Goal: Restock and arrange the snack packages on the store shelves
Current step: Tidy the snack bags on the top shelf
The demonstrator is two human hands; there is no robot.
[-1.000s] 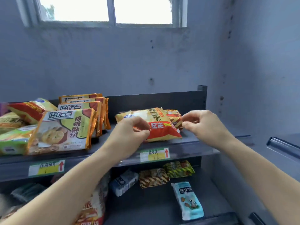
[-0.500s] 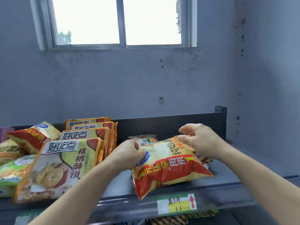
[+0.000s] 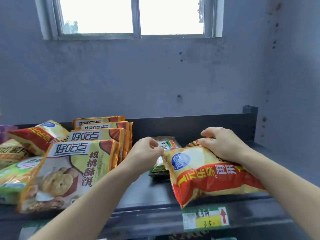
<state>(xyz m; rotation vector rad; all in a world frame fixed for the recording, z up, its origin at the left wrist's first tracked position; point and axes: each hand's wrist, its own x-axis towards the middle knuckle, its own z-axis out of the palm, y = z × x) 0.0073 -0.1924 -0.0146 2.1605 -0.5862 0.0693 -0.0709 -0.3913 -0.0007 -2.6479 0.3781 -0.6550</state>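
Observation:
A yellow and red snack bag [image 3: 207, 172] lies tilted on the dark top shelf [image 3: 147, 193], its lower edge hanging over the shelf front. My left hand [image 3: 147, 153] pinches the bag's upper left corner. My right hand [image 3: 223, 144] grips its upper right edge with curled fingers. Behind the bag lies a green and white packet [image 3: 164, 153], partly hidden. Another orange packet [image 3: 192, 144] peeks out under my right hand.
A row of upright orange walnut-cookie packages [image 3: 72, 172] stands left of my hands. More bags [image 3: 34, 137] lie at the far left. A yellow price tag [image 3: 205, 219] sits on the shelf front. Grey wall and a window [image 3: 133, 16] are behind.
The view rose and came closer to the top shelf. Both hands lifted the yellow and red bag from lying flat and pulled it forward, uncovering the green packet behind.

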